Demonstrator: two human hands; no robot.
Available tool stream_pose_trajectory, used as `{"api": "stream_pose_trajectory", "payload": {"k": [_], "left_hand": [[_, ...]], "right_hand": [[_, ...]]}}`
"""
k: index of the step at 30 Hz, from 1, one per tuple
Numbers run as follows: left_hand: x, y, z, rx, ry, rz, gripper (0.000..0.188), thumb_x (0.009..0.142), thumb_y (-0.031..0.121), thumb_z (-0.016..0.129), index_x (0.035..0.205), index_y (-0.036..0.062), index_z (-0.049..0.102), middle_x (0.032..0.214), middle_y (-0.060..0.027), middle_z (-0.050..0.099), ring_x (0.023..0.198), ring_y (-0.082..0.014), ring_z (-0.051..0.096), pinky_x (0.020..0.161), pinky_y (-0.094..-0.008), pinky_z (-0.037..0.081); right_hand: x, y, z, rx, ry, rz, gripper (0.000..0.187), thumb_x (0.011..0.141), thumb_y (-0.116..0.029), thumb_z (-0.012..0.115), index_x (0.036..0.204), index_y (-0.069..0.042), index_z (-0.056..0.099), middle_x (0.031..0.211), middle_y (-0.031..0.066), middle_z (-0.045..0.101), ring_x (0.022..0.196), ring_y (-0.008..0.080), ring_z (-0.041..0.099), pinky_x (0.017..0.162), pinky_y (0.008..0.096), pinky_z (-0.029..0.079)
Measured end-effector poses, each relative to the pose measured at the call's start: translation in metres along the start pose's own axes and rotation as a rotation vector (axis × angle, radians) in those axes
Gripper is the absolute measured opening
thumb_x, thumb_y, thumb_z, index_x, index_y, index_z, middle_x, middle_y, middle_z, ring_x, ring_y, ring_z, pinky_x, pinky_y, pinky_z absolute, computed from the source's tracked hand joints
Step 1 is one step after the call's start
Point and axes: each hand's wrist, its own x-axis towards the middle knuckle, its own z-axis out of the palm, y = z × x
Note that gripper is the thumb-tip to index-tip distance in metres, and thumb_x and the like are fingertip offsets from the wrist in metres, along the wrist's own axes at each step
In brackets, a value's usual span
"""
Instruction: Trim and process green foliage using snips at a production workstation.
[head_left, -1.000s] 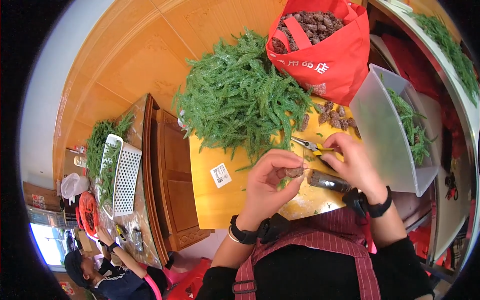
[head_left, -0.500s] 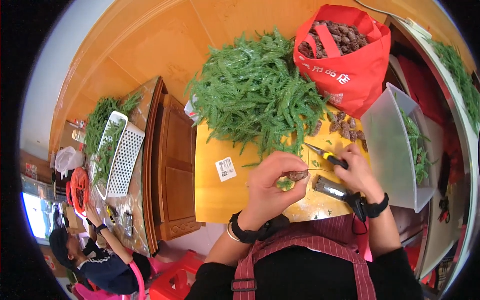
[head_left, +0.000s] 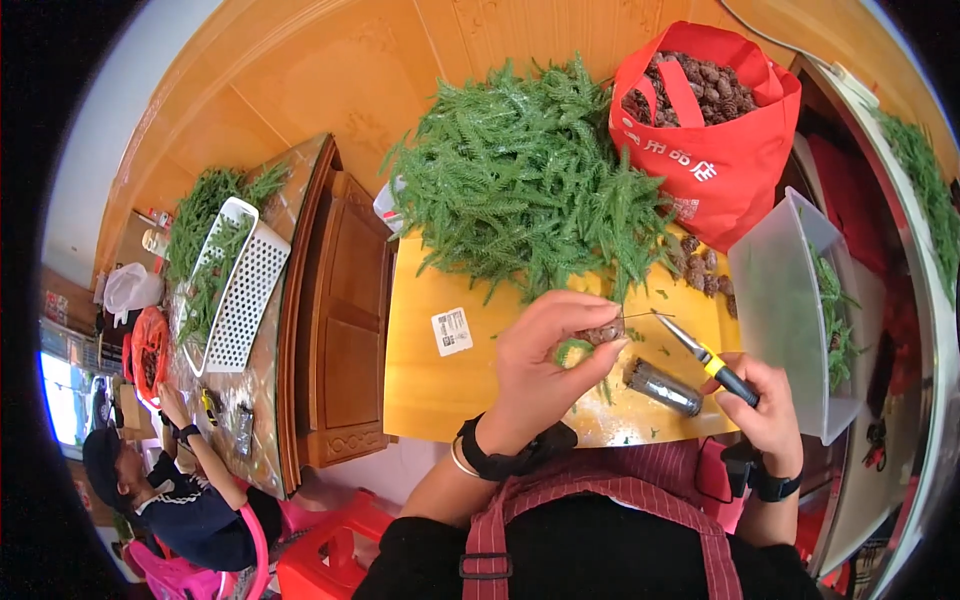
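Pinching scaly brown cone (head_left: 602,333) in left hand (head_left: 545,365) fingers; right hand (head_left: 765,405) fingers clamped on slim yellow-handled pliers (head_left: 705,358).

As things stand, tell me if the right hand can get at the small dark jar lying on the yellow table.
Probably yes. The jar lies just left of the right hand with bare table between, but that hand grips the pliers, so it would likely have to put them down first.

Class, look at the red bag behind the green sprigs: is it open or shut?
Open: the red bag gapes at its top, showing brown cones heaped inside.
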Motion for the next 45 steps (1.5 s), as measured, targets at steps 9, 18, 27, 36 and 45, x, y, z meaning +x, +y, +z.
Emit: {"api": "stream_pose_trajectory", "payload": {"k": [9,18,27,36,45], "left_hand": [[0.000,0.002,0.003,0.149,-0.036,0.074,0.030,0.064,-0.011,0.067,0.091,-0.0007,0.058,0.096,-0.0128,0.057,0.087,-0.0181,0.057,0.075,-0.0271,0.048],[0.001,0.005,0.004,0.145,-0.057,0.068,0.030,0.064,-0.011,0.067,0.091,-0.0015,0.059,0.096,-0.0136,0.058,0.087,-0.0186,0.057,0.075,-0.0277,0.047],[-0.002,0.005,0.009,0.204,0.000,0.094,0.028,0.064,-0.010,0.068,0.088,-0.0007,0.059,0.092,-0.0130,0.057,0.083,-0.0180,0.058,0.070,-0.0256,0.049],[-0.001,0.010,0.018,0.358,0.046,0.172,0.025,0.062,-0.009,0.069,0.082,0.0007,0.057,0.087,-0.0123,0.057,0.079,-0.0179,0.059,0.067,-0.0255,0.049],[0.012,0.022,0.017,-0.624,-0.145,-0.610,0.020,0.087,0.012,0.051,0.103,0.0022,0.044,0.084,-0.0096,0.058,0.074,-0.0158,0.058,0.059,-0.0239,0.047]], "right_hand": [[0.006,-0.016,0.012,-0.095,0.063,-0.252,0.019,0.064,-0.015,0.059,0.074,0.000,0.053,0.079,0.0115,0.063,0.090,0.0322,0.055,0.090,0.0441,0.038],[0.009,-0.018,0.019,-0.221,0.185,-0.358,0.014,0.059,-0.008,0.062,0.067,-0.002,0.053,0.066,0.0079,0.057,0.073,0.0302,0.058,0.079,0.0402,0.046],[0.006,-0.015,0.032,-0.285,0.307,-0.438,0.010,0.061,-0.001,0.061,0.064,-0.002,0.051,0.054,0.0053,0.049,0.057,0.0254,0.053,0.074,0.0390,0.047],[-0.008,-0.002,0.054,-0.038,0.262,-0.289,0.016,0.067,-0.001,0.056,0.063,-0.004,0.041,0.055,0.0052,0.045,0.056,0.0196,0.048,0.075,0.0364,0.044],[-0.012,0.006,0.053,-0.013,0.312,-0.257,0.020,0.065,-0.003,0.063,0.062,-0.003,0.043,0.054,0.0077,0.041,0.060,0.0265,0.051,0.071,0.0368,0.046]]}}
